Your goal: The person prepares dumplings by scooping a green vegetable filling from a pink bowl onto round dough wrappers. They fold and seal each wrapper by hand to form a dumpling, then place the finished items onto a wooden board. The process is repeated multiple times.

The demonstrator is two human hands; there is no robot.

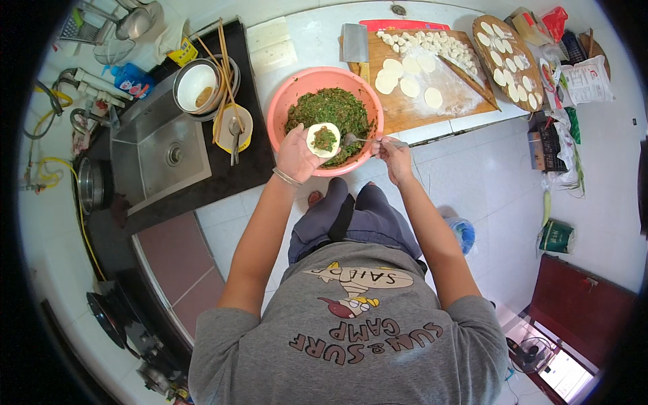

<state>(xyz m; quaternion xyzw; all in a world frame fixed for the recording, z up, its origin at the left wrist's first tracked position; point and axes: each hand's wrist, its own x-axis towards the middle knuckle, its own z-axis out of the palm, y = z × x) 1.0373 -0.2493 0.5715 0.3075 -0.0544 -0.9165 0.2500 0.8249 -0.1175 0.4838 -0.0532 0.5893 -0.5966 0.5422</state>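
Note:
My left hand (298, 156) holds a round dumpling wrapper (324, 149) over the near left part of a pink basin (276, 108). A small heap of green and brown filling lies in the middle of the wrapper. My right hand (393, 158) grips the handle of a metal spoon (351, 139), whose bowl is over the filling just right of the wrapper. Chopped green filling with minced meat (334, 108) fills much of the basin. To the right, flat wrappers (409, 87) and many small dough pieces (432, 44) lie on a floured wooden board (398, 118).
A rolling pin (470, 83) lies across the board, and a cleaver (354, 42) rests left of it. Further right, a round board (480, 27) carries more wrappers. On the left are a sink (162, 185), stacked bowls with chopsticks (223, 61) and a yellow bowl (244, 123).

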